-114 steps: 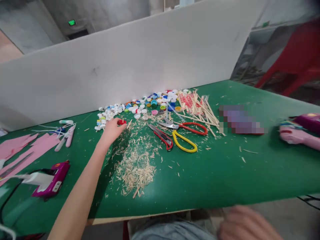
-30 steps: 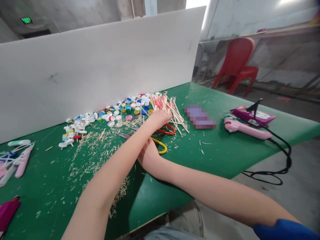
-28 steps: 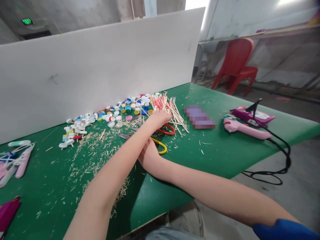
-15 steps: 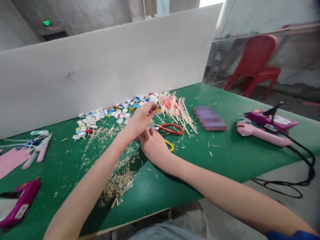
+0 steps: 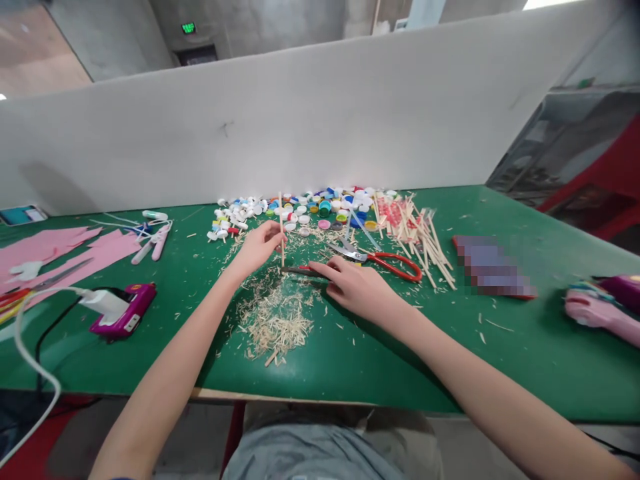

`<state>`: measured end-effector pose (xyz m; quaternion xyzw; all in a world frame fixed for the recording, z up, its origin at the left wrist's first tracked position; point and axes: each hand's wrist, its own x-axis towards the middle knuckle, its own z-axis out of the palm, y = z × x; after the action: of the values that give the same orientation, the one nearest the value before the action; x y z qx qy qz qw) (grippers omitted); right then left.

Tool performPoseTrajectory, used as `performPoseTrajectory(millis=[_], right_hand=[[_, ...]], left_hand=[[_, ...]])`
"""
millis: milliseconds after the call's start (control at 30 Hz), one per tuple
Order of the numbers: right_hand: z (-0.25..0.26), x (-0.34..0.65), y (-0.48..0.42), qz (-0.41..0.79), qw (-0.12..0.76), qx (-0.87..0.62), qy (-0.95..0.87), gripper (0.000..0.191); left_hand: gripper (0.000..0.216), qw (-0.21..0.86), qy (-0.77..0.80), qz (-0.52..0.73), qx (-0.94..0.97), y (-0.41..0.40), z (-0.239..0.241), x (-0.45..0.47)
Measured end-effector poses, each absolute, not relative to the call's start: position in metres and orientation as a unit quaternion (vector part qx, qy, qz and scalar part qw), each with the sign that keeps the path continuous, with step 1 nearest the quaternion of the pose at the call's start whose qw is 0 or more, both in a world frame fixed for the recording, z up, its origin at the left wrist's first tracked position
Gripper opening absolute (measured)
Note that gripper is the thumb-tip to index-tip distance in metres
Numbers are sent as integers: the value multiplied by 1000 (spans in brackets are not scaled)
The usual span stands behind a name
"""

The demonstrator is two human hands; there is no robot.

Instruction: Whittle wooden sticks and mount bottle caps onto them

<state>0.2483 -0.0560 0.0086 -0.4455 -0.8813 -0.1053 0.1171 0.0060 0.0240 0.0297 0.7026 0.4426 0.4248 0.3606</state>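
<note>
My left hand [image 5: 260, 247] is closed in a pinch around a thin wooden stick [image 5: 281, 208], which stands nearly upright. The stick's lower end meets the dark blades of a pair of scissors [image 5: 301, 271], held low over the table by my right hand [image 5: 365, 288]. My right fingers are wrapped over the handles and mostly hide them; a bit of yellow shows. Behind that hand lie larger scissors [image 5: 397, 265] with red handles. Below both hands is a heap of wood shavings [image 5: 277, 327].
Bottle caps [image 5: 303, 210] lie along the white partition [image 5: 300, 127]. Beside them are wooden sticks [image 5: 430, 250] with red-printed wrappers. A flat pixelated object [image 5: 495, 267] and a pink tool [image 5: 597, 310] lie right. Pink sheets [image 5: 113, 250] and a purple power strip [image 5: 127, 310] are left.
The view has swung left. My hands, close together before, have moved apart; the upright stick and scissor blades now show between them.
</note>
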Motion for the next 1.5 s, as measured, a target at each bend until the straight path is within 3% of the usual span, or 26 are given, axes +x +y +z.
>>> performPoseTrajectory(millis=[167,467,767,933,1500], right_hand=[[10,253,-53,-146,108,-435,-882,56],[2,249,-52,-177,81,-431,-881,64],[3,243,-56,-221,64,-447,-864,52],[1,243,-56,-221,57,-429,-874,57],[-6,242,-54,-194,77,-427,-880,45]], left_hand=[[7,358,422,432,712,28,18,1],[17,260,424,423,758,16,16,3],[27,219,422,409,779,13,12,9],[26,223,417,415,777,15,9,9],[25,254,428,414,762,18,3,7]])
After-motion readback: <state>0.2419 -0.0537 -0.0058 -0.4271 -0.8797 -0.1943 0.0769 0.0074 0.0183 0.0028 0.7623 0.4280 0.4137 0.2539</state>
